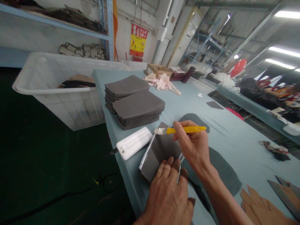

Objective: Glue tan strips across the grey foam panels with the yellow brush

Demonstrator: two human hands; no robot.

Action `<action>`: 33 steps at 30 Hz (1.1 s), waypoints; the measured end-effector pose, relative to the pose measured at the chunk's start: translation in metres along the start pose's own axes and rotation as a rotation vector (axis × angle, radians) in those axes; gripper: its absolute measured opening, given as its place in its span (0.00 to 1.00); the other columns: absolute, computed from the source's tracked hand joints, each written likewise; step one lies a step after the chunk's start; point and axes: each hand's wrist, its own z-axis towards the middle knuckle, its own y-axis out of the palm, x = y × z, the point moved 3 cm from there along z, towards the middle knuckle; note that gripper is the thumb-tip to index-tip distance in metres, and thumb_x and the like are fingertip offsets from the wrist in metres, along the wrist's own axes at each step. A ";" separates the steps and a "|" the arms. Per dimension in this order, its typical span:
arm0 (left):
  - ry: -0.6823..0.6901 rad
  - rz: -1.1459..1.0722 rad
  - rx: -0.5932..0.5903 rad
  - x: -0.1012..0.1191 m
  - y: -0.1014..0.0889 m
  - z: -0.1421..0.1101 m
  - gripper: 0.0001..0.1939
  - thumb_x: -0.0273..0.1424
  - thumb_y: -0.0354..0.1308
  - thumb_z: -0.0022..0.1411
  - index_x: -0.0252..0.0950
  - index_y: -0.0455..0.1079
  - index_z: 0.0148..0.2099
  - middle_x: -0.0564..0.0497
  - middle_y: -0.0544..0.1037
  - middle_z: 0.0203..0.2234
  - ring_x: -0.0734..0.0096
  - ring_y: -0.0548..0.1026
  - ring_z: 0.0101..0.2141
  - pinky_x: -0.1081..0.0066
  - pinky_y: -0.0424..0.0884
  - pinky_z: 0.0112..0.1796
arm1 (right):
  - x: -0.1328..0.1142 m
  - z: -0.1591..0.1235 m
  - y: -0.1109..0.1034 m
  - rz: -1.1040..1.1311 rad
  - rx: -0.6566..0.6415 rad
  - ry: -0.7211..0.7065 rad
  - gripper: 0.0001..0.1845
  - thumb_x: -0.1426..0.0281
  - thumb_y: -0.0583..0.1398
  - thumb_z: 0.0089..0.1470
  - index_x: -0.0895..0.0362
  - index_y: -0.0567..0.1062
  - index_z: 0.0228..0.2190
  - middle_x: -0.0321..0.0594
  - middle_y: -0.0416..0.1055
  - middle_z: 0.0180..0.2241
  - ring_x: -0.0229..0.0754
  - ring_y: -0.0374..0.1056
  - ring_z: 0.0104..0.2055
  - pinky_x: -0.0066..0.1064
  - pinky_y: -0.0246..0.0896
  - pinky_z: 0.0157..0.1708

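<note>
My right hand grips a yellow-handled brush, its whitish bristle end at the far left corner of a dark grey panel. White paste lines the panel's left edge, and some shows along its right side near my fingers. Flat on the near part of the panel lies my left hand, fingers stretched out. A white oblong plastic case rests just left of the panel. Beyond it stand two neat stacks of similar dark panels, a nearer stack and a farther stack.
The blue-green table carries dark rounded pieces, brown pieces, pale scraps and a cardboard box. Left of it stands a white bin. A black cable runs over the floor. A person is at the far right.
</note>
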 end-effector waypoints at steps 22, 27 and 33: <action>-0.023 -0.070 -0.023 -0.002 -0.011 -0.003 0.35 0.35 0.60 0.68 0.28 0.59 0.73 0.31 0.58 0.72 0.39 0.59 0.71 0.42 0.60 0.69 | 0.028 0.048 0.004 -0.121 0.021 0.053 0.25 0.50 0.59 0.61 0.53 0.75 0.21 0.36 0.73 0.17 0.41 0.68 0.21 0.32 0.58 0.29; -0.050 -0.091 -0.029 0.002 -0.016 -0.001 0.38 0.28 0.60 0.63 0.28 0.57 0.74 0.31 0.57 0.73 0.40 0.58 0.71 0.40 0.60 0.69 | 0.035 0.059 -0.001 -0.178 0.043 0.077 0.22 0.53 0.60 0.60 0.53 0.77 0.22 0.36 0.74 0.17 0.43 0.69 0.22 0.32 0.56 0.29; -0.110 -0.169 -0.008 0.001 -0.019 -0.001 0.40 0.28 0.59 0.63 0.31 0.55 0.75 0.34 0.57 0.73 0.43 0.57 0.72 0.39 0.59 0.69 | 0.040 0.051 -0.029 -0.126 0.128 0.090 0.23 0.51 0.61 0.59 0.54 0.77 0.22 0.38 0.75 0.18 0.42 0.68 0.23 0.33 0.57 0.30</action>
